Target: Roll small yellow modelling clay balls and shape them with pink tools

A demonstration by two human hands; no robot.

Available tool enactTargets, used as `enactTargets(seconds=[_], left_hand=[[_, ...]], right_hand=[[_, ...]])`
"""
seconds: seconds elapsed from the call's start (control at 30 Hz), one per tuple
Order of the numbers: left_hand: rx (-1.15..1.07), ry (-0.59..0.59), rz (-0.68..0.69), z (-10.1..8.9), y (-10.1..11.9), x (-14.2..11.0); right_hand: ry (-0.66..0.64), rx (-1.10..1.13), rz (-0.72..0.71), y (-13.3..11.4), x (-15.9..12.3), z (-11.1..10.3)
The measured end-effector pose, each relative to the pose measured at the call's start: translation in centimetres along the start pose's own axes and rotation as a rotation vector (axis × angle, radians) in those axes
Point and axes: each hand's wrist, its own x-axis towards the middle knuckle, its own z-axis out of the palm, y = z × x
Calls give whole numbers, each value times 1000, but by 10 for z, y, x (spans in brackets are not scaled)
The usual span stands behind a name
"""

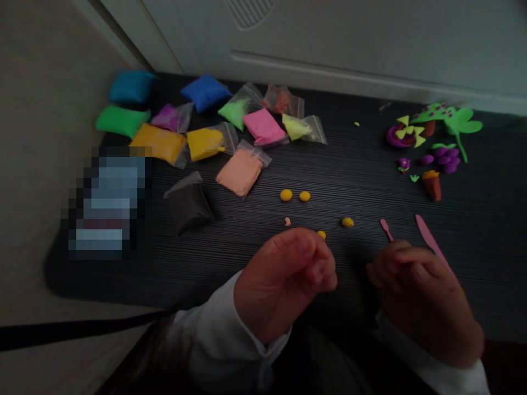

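My left hand (288,277) hovers over the near side of the dark board with its fingers curled in and the thumb against them. Whatever may be inside it is hidden. To its right, my right hand (424,296) is also closed, thumb and fingertips together, with nothing I can make out between them. Just beyond the left hand lie a yellow clay ball (321,235), partly covered by the fingers, and a tiny curved peach clay piece (287,221). A speckled yellow ball (348,222) rests between the hands. Past the right hand are a small pink tool (385,226) and a pink plastic knife (430,236).
Two yellow balls (286,195) sit mid-board. Bags of coloured clay, including a peach bag (241,170) and black bag (189,204), fill the back left. A blurred-out phone-like object (109,203) lies left. Finished clay shapes, including purple grapes (447,157), stand back right.
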Motion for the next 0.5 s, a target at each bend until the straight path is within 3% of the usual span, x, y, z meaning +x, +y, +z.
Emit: enactTargets(seconds=[0.27,0.5], left_hand=[[18,21,-17,7,-2,-11],[-11,-68,16,9,-5,-17]], right_hand=[[-11,53,-43,2,6,-2],[-54,83,-117,5,6,-2]])
